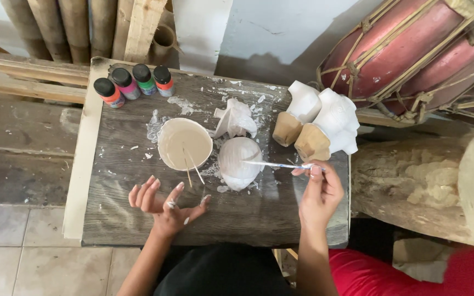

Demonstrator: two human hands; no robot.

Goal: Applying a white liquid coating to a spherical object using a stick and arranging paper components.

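My right hand [318, 192] pinched a thin paintbrush [278, 164], long axis running left, tip on the white carved figure [238, 162] mid-board. My left hand [163, 204] hovered spread near the front edge.

There is one view only, from a camera worn on the person's head. It looks almost straight down from above the board [138, 219], close enough that the board fills the middle of the frame and both forearms enter from the bottom edge. The person's lap lies at the bottom edge, the wall [281, 27] at the top, so the camera faces forward and down. The drum [407, 49] is cut off at the upper right corner, the floor tiles [17, 252] at the lower left.
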